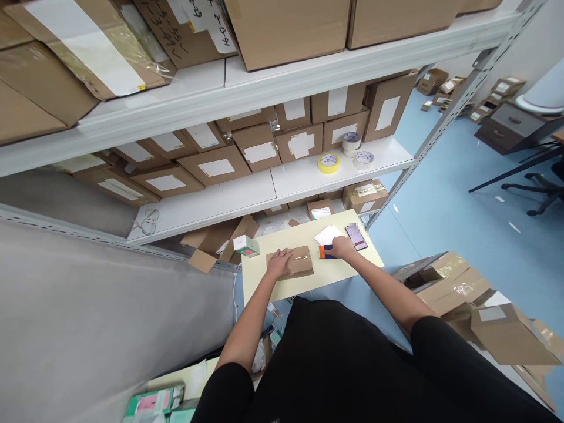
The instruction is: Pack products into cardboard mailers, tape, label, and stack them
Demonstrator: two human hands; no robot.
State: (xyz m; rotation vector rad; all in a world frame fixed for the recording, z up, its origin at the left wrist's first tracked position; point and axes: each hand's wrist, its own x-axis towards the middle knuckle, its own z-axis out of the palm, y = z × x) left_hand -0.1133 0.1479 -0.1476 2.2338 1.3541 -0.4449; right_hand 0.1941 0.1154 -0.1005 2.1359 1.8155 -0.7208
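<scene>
My left hand [279, 263] lies on a small cardboard box [302, 262], its fingers spread over the left part of the top. A shiny strip of clear tape runs along the box. My right hand [342, 247] is closed around an orange and dark blue hand tool [323, 252], just to the right of the box; its exact kind is too small to tell. Behind that hand lie white paper sheets [325, 234]. A phone [356, 237] with a lit screen rests to the right. A small white and green box [246, 246] stands at the table's left end.
The pale yellow table [264, 290] abuts a metal shelf rack [247, 191] filled with cardboard boxes. Rolls of tape [328, 163] sit on its middle shelf. An open carton [220, 242] is left of the table. Flattened cardboard [458, 285] is piled at right.
</scene>
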